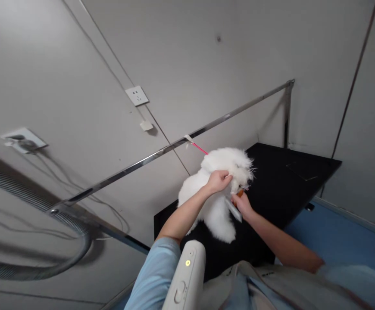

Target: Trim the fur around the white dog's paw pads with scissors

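Our left hand [219,181] is curled into the fur at the head of the small white dog [213,193], fingers closed on the coat there. The dog stands on the black table [287,185], toward its left near part, with its head turned to the right. Our right hand [243,205] sits just under the dog's muzzle, touching the fur, and is clenched around a comb [234,210]. An orange part of the comb shows above the fingers, and a pale metal part angles down to the left against the dog's chest. We cannot tell how deep the teeth sit in the coat. A pink lead [200,148] runs from the back of the dog's neck up to the metal bar [161,150], which slants across the wall above the table and joins an upright post at the far right. Close to us, at the bottom of the view, a white dryer [187,275] with a small lit lamp points up toward the dog, between our two forearms. A ribbed hose [29,196] curves along the left side. A wall socket [137,95] sits on the far wall above the bar, and the blue floor [336,232] shows to the right of the table.
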Demonstrator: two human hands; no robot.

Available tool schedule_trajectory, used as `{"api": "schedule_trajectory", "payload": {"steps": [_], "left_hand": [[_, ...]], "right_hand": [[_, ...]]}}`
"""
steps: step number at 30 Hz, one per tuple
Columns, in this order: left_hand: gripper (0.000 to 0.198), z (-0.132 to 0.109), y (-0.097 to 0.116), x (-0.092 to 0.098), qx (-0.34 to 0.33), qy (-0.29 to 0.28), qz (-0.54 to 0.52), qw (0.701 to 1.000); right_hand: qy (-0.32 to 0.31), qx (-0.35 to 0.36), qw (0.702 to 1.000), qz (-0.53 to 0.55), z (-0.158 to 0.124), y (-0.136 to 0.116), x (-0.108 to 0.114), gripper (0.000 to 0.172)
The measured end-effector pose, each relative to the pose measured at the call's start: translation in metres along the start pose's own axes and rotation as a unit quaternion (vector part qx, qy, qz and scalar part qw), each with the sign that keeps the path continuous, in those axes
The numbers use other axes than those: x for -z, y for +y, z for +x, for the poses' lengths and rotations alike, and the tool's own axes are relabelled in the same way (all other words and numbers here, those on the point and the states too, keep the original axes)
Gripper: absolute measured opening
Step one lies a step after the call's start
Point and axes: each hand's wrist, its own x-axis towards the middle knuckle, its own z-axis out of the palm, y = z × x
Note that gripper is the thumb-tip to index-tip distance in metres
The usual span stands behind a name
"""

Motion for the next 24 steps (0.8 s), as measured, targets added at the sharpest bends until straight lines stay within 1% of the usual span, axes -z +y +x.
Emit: {"api": "schedule_trajectory", "payload": {"steps": [1, 3, 5, 6, 7, 8, 9, 10, 11, 12, 13, 14, 15, 16, 17, 19, 20, 22, 23, 24], "left_hand": [[0.037, 0.002, 0.002, -0.003, -0.005, -0.012, 0.018, 1.0], [0.039, 0.009, 0.005, -0.001, -0.023, -0.04, 0.049, 0.998], [0.038, 0.023, 0.005, 0.012, -0.07, -0.059, 0.06, 0.994], [0.036, 0.033, 0.004, 0.021, -0.102, -0.061, 0.061, 0.991], [0.032, 0.044, 0.003, 0.03, -0.133, -0.053, 0.059, 0.988], [0.034, 0.058, 0.002, 0.038, -0.15, -0.032, 0.054, 0.987], [0.054, 0.072, 0.001, 0.044, -0.158, -0.032, 0.052, 0.986], [0.074, 0.085, 0.0, 0.047, -0.159, -0.051, 0.046, 0.985], [0.085, 0.097, -0.001, 0.047, -0.154, -0.076, 0.032, 0.985], [0.085, 0.106, -0.002, 0.045, -0.144, -0.101, 0.007, 0.984], [0.077, 0.112, -0.003, 0.042, -0.129, -0.119, -0.025, 0.984], [0.067, 0.114, -0.005, 0.039, -0.112, -0.119, -0.061, 0.985], [0.062, 0.111, -0.009, 0.037, -0.097, -0.101, -0.096, 0.985], [0.062, 0.104, -0.013, 0.036, -0.087, -0.065, -0.123, 0.987], [0.067, 0.093, -0.02, 0.035, -0.085, -0.013, -0.137, 0.987], [0.075, 0.059, -0.036, 0.036, -0.108, 0.085, -0.113, 0.984], [0.08, 0.039, -0.045, 0.034, -0.127, 0.112, -0.078, 0.983], [0.09, -0.001, -0.061, 0.024, -0.15, 0.116, 0.024, 0.982], [0.091, -0.018, -0.066, 0.016, -0.139, 0.107, 0.086, 0.981], [0.086, -0.03, -0.069, 0.008, -0.122, 0.102, 0.138, 0.978]], "right_hand": [[0.044, 0.0, 0.999, 0.012, 0.013, 0.0, 0.007, 0.04], [0.1, 0.012, 0.995, -0.006, 0.042, -0.003, 0.023, 0.041], [0.13, 0.026, 0.991, -0.018, 0.066, -0.012, 0.044, 0.037], [0.134, 0.035, 0.99, -0.025, 0.076, -0.018, 0.054, 0.035], [0.13, 0.046, 0.99, -0.032, 0.085, -0.025, 0.064, 0.033], [0.117, 0.059, 0.991, -0.039, 0.091, -0.031, 0.072, 0.031], [0.096, 0.073, 0.992, -0.047, 0.097, -0.038, 0.078, 0.028], [0.071, 0.085, 0.992, -0.055, 0.102, -0.044, 0.081, 0.026], [0.045, 0.096, 0.992, -0.063, 0.105, -0.048, 0.081, 0.024], [0.022, 0.105, 0.992, -0.07, 0.108, -0.052, 0.079, 0.023], [0.005, 0.111, 0.991, -0.076, 0.11, -0.055, 0.075, 0.024], [-0.006, 0.116, 0.99, -0.08, 0.112, -0.056, 0.07, 0.024], [-0.01, 0.119, 0.99, -0.08, 0.113, -0.056, 0.065, 0.026], [-0.009, 0.12, 0.99, -0.077, 0.115, -0.054, 0.06, 0.027], [-0.006, 0.119, 0.99, -0.072, 0.116, -0.052, 0.055, 0.028], [-0.004, 0.111, 0.992, -0.056, 0.117, -0.045, 0.046, 0.03], [-0.009, 0.105, 0.993, -0.047, 0.116, -0.041, 0.043, 0.029], [-0.023, 0.09, 0.995, -0.025, 0.114, -0.034, 0.036, 0.027], [-0.029, 0.083, 0.996, -0.014, 0.112, -0.031, 0.034, 0.026], [-0.032, 0.075, 0.997, -0.003, 0.11, -0.029, 0.032, 0.025]]}}
